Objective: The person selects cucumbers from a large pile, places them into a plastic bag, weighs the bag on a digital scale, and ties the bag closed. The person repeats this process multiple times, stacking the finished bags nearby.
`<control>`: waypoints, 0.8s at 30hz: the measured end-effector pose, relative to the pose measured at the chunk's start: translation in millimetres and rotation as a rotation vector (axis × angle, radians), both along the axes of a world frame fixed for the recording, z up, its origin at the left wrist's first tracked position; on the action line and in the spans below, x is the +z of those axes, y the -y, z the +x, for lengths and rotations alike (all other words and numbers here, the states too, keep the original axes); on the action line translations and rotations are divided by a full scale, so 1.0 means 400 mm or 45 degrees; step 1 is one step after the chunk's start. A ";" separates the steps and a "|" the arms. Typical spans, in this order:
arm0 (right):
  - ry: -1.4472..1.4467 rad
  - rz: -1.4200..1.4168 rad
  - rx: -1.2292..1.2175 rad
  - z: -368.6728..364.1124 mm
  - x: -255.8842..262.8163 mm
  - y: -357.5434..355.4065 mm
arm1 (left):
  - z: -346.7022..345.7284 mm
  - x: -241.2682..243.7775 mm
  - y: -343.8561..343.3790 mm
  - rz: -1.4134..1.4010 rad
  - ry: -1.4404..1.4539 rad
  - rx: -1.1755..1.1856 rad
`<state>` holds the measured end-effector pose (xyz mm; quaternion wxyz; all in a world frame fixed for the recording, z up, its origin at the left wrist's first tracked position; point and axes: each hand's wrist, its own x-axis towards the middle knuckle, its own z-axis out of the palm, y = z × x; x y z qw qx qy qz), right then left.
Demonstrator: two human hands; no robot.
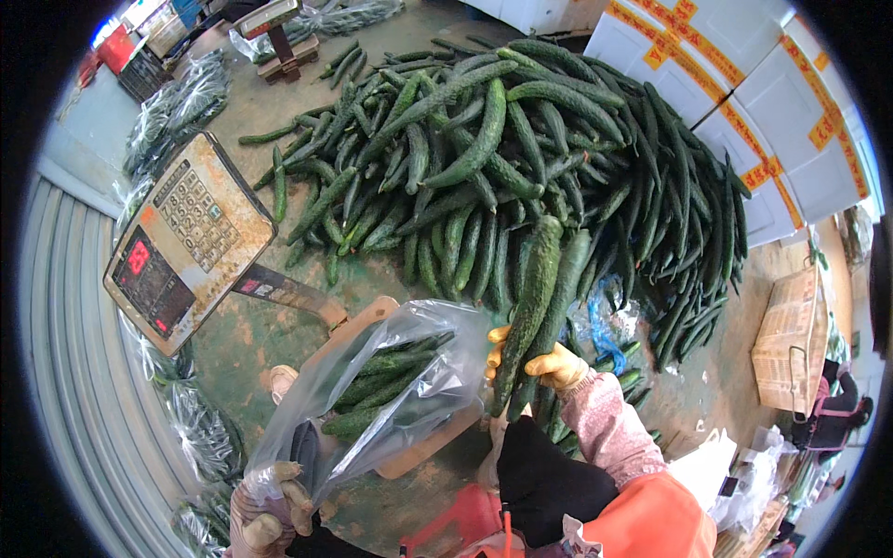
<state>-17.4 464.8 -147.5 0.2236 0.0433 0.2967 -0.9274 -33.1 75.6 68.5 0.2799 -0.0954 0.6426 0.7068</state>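
Observation:
In my right hand [541, 366], in a yellow glove, two long cucumbers [544, 307] are gripped side by side. My left hand [275, 506], in a dirty glove at the lower left, holds the mouth of a clear plastic bag [446, 328]. Several cucumbers [387, 380] lie inside that bag, which rests on the platform of a bench scale [436, 443]. The scale's rusty keypad and display head [192, 240] stands on a post to the left, its red digits lit. Beyond my hands spreads a large heap of cucumbers [453, 160] on the floor.
White boxes [760, 104] with orange tape are stacked at the upper right. A plastic crate [788, 342] stands at the right, near another person [830, 411]. Bagged cucumbers [206, 432] line the ribbed shutter [77, 349] at left. A second scale [289, 52] stands at the back.

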 end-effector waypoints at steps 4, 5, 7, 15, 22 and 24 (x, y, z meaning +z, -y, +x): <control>0.162 -0.168 0.053 0.015 -0.024 0.009 | 0.003 -0.025 -0.003 0.083 -0.045 0.096; 0.148 -0.146 0.059 0.015 -0.029 0.013 | 0.006 -0.033 -0.004 0.107 -0.083 0.165; 0.112 -0.081 0.067 0.009 -0.032 0.007 | 0.004 -0.032 -0.003 0.102 -0.067 0.132; -0.030 0.667 -0.165 -0.012 -0.062 0.000 | 0.012 -0.035 0.009 0.116 -0.082 0.134; 0.037 0.202 -0.193 -0.011 0.003 -0.043 | -0.003 -0.059 0.002 0.177 -0.107 0.095; 0.080 0.052 -0.291 -0.027 0.025 -0.028 | 0.005 -0.060 0.014 0.165 -0.121 0.110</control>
